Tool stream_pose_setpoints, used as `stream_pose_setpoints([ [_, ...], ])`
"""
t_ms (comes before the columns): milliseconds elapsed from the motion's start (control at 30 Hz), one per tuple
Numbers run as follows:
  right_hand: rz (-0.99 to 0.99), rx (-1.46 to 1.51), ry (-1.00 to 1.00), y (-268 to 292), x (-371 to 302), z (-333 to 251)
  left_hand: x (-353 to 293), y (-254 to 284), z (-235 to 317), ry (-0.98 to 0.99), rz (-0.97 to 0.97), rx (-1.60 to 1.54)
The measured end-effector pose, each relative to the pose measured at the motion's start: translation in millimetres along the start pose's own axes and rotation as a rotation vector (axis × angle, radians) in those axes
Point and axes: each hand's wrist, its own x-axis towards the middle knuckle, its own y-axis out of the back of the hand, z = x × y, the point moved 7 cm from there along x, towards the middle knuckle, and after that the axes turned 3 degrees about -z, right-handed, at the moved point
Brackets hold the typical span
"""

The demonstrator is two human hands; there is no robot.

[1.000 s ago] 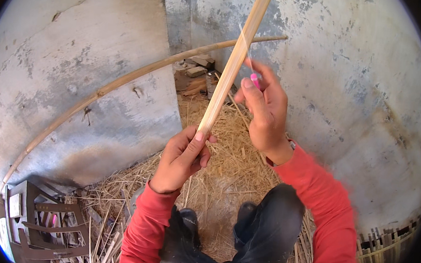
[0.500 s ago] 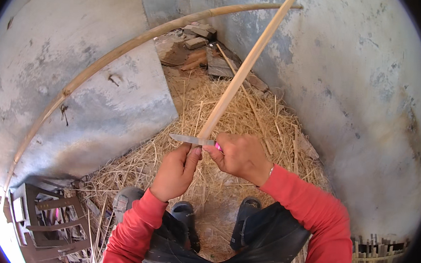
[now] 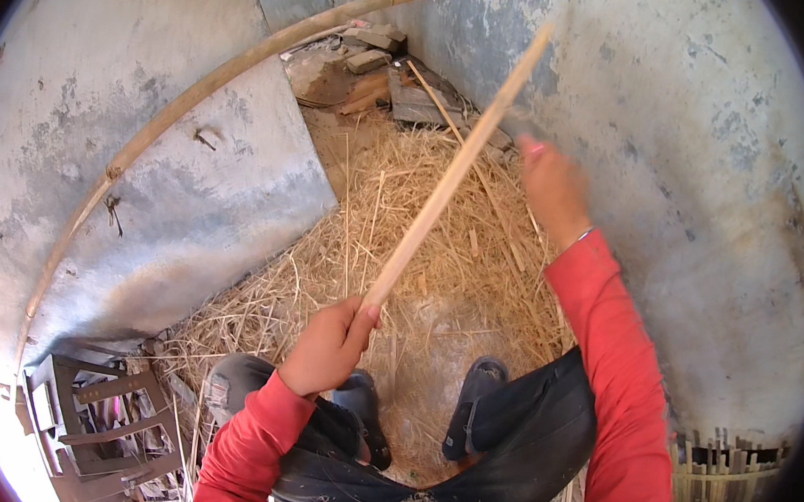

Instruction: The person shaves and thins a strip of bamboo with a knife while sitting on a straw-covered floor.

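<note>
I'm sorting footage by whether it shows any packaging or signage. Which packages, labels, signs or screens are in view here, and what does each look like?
None in view.
Left hand: grips the lower end of a pale bamboo strip.
Right hand: blurred, raised beside the strip's upper part, something pink at its top.
Around: straw on the ground, grey plastered walls, a long curved bamboo pole.

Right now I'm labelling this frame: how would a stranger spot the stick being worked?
Start at the straw pile between the grey walls. Rising from the left hand is a straight pale stick. Unlike the long bamboo pole bowed along the wall, it is short, straight and handheld.
</note>
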Motion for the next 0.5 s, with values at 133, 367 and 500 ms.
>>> stream_pose_setpoints([
  [133, 0.094, 0.189, 0.016, 56.5, -11.6, -8.0, -30.4, -0.3, -3.2, 0.004, -0.075, -0.073],
  [367, -0.288, 0.526, 0.297, 69.1, -100.5, -140.2, -34.8, 14.8, -10.4, 0.012, 0.051, -0.123],
  [500, -0.51, 0.535, 0.384, 52.7, -144.8, -177.5, -24.6, 9.9, -10.1, 0.005, 0.013, -0.169],
])
